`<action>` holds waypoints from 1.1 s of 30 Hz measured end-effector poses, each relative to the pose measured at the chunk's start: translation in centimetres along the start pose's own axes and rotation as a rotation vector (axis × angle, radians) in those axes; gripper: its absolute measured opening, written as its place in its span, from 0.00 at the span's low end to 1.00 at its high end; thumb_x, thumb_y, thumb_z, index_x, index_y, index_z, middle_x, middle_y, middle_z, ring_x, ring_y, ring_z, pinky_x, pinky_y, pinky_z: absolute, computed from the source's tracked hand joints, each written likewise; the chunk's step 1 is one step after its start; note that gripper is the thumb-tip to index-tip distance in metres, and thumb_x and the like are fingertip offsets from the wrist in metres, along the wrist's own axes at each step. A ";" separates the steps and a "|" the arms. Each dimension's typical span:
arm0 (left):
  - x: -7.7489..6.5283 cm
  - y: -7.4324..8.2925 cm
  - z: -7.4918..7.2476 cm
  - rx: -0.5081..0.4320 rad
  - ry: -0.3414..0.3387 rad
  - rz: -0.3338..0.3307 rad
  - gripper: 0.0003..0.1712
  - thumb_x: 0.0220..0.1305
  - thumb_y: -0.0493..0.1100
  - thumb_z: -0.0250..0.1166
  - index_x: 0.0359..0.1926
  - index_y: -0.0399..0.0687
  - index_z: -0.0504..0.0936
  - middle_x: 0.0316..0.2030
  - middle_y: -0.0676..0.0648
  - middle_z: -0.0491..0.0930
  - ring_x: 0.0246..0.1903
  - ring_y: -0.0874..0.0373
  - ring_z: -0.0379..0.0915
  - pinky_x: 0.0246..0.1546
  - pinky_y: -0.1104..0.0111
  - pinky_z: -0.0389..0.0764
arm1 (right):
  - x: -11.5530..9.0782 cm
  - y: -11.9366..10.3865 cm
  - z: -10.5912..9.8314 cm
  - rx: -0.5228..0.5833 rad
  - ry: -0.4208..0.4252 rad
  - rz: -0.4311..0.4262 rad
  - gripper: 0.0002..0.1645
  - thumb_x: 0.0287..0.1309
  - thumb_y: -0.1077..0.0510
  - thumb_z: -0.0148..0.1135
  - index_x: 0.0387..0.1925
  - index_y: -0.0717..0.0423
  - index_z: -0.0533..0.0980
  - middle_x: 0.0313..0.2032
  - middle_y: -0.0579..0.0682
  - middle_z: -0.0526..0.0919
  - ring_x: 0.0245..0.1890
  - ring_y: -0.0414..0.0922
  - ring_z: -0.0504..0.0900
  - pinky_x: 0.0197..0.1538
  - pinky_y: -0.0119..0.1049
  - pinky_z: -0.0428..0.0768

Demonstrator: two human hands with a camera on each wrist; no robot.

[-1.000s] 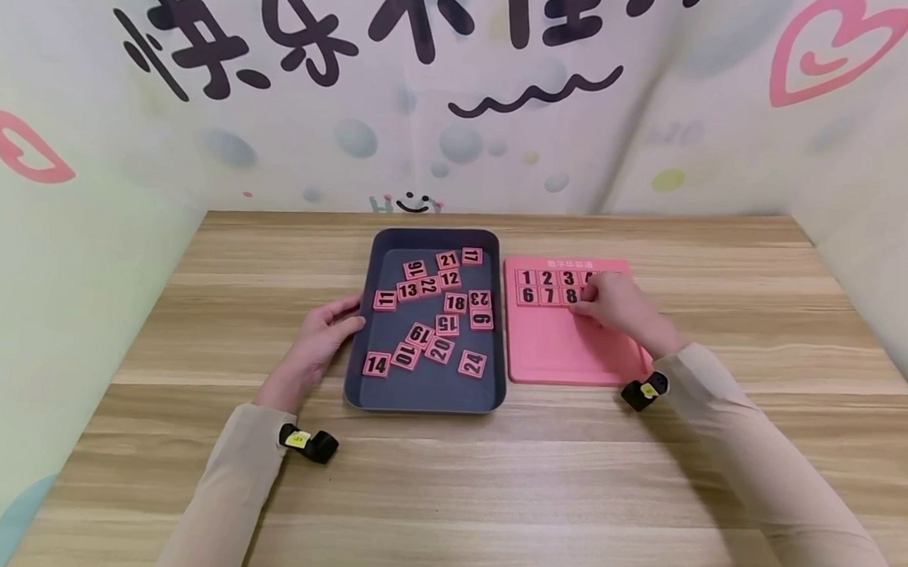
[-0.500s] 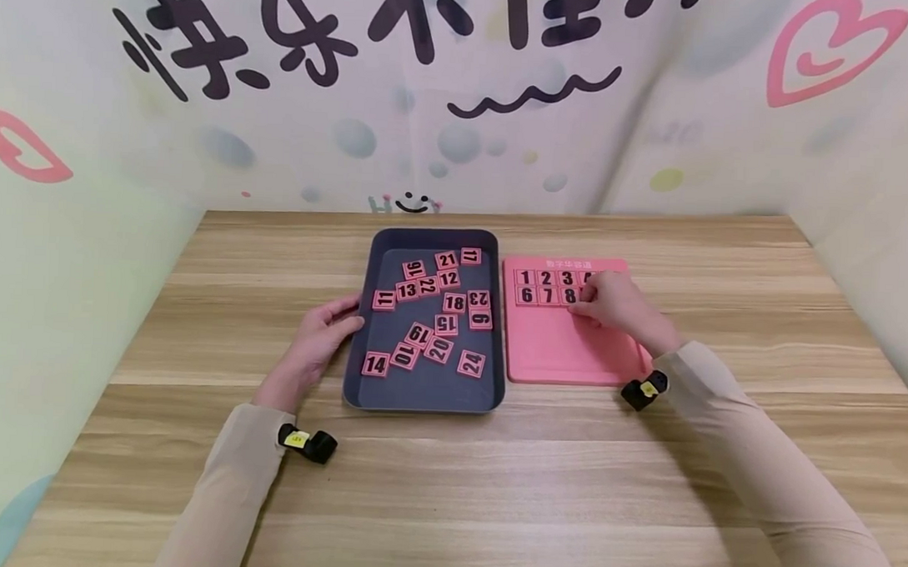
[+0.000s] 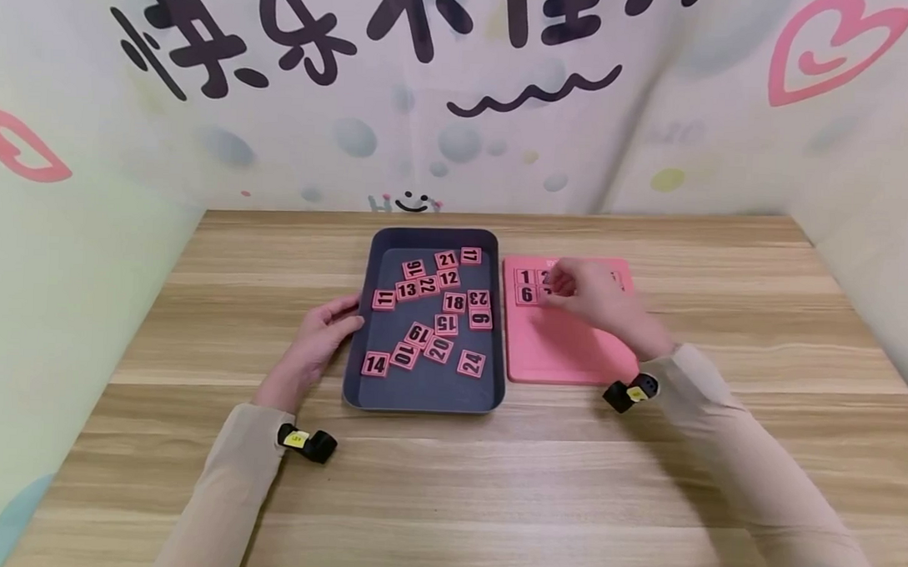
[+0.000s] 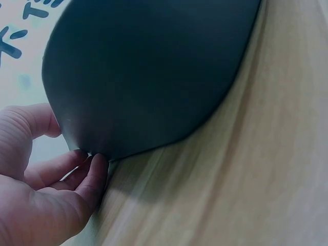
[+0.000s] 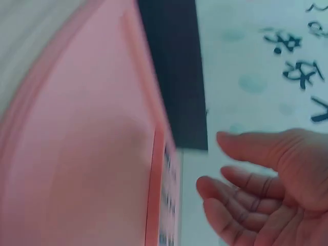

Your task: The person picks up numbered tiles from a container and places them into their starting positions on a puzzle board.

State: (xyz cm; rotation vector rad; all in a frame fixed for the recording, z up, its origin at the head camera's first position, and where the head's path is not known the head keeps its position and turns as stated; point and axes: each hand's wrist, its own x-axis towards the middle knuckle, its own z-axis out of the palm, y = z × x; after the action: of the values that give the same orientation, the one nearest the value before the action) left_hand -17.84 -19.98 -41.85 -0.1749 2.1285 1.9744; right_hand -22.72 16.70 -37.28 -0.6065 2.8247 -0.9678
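Observation:
My left hand grips the left side of a dark grey tray, thumb over the rim and fingertips against the outer wall. Pink square tiles with black numbers lie scattered in the tray, among them 14 and 24. To the right is a pink number-puzzle board with tiles in its upper rows; 1 and 6 show. Above those rows is my right hand, hiding most of their tiles. The right wrist view shows its thumb and loosely bent fingers apart, holding nothing.
Tray and board stand side by side, close together, on a wood-grain table. A printed wall sheet with large dark characters rises behind the table's back edge. Each wrist carries a small black camera on a strap.
My right hand has left the spot just right of tile 8 and moved left across the board towards the tray, uncovering part of a tile at the top right. The left hand stays on the tray.

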 end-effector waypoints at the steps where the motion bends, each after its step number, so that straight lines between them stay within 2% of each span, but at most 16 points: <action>1: 0.0 0.0 0.0 0.001 -0.001 0.000 0.29 0.65 0.30 0.51 0.67 0.30 0.59 0.66 0.35 0.60 0.62 0.49 0.60 0.50 0.80 0.70 | 0.1 -0.6 0.4 0.025 0.003 -0.037 0.12 0.51 0.65 0.67 0.35 0.68 0.75 0.32 0.59 0.81 0.34 0.51 0.79 0.40 0.44 0.78; 7: -0.1 -0.1 0.0 0.000 0.005 -0.001 0.29 0.65 0.30 0.52 0.66 0.30 0.59 0.66 0.36 0.60 0.62 0.49 0.59 0.50 0.80 0.70 | 1.1 -3.5 2.7 0.112 0.026 -0.219 0.12 0.49 0.68 0.68 0.37 0.68 0.77 0.34 0.59 0.81 0.35 0.50 0.80 0.40 0.44 0.80; 11: 0.0 -0.2 0.0 -0.005 0.009 -0.002 0.29 0.65 0.30 0.52 0.66 0.30 0.59 0.66 0.35 0.61 0.62 0.49 0.59 0.51 0.79 0.70 | 1.7 -4.8 4.1 0.082 -0.012 -0.281 0.12 0.50 0.67 0.68 0.38 0.66 0.77 0.35 0.58 0.81 0.36 0.50 0.80 0.40 0.43 0.80; 20: 0.0 -0.1 0.0 -0.004 0.010 -0.004 0.29 0.65 0.30 0.52 0.67 0.30 0.59 0.66 0.36 0.60 0.63 0.49 0.59 0.53 0.77 0.70 | 2.5 -6.4 5.8 -0.129 -0.109 -0.330 0.12 0.50 0.67 0.67 0.37 0.65 0.77 0.34 0.56 0.81 0.34 0.48 0.78 0.39 0.37 0.79; 26: 0.1 0.0 0.0 -0.005 0.022 -0.016 0.29 0.65 0.31 0.52 0.66 0.32 0.60 0.65 0.37 0.62 0.61 0.51 0.61 0.51 0.79 0.70 | 2.9 -6.5 6.6 -0.256 -0.193 -0.352 0.11 0.52 0.67 0.64 0.40 0.62 0.77 0.35 0.54 0.82 0.33 0.45 0.78 0.38 0.35 0.79; 33: 0.1 -0.1 0.0 -0.002 0.022 -0.009 0.29 0.65 0.31 0.52 0.66 0.31 0.61 0.65 0.36 0.62 0.59 0.53 0.64 0.49 0.80 0.71 | 3.2 -6.6 6.9 -0.328 -0.176 -0.344 0.11 0.51 0.67 0.64 0.39 0.62 0.77 0.33 0.54 0.81 0.31 0.45 0.78 0.35 0.34 0.79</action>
State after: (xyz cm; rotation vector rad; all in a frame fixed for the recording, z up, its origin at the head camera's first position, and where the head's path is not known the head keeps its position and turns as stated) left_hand -17.89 -19.98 -41.98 -0.2066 2.1358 1.9787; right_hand -21.91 6.79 -38.62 -1.1810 2.7878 -0.4524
